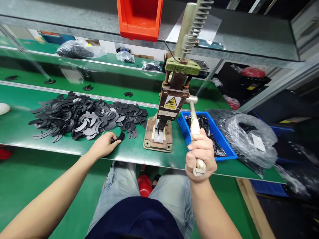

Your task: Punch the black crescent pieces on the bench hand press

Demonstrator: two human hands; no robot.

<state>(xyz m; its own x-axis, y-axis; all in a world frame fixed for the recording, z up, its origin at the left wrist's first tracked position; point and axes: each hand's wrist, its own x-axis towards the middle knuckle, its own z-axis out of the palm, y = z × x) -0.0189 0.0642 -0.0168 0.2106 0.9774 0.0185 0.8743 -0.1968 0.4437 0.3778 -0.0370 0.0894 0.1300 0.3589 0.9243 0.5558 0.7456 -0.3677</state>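
A hand press (171, 99) with a rusty base plate (150, 131) stands on the green bench (22, 132). My right hand (200, 156) is wrapped round its wrapped lever handle (194, 122), pulled toward me. My left hand (104, 144) rests on the bench just left of the press, pinching a small curved black part (119, 137). A large heap of the same black crescent parts (84, 116) lies on the bench just beyond and left of that hand.
A blue tray (224, 142) with black parts sits right of the press, beside a clear plastic bag (251, 139). An orange bin (139, 18) hangs on the shelf above. Behind runs a green conveyor (104, 88) with a few loose parts. My legs are under the bench.
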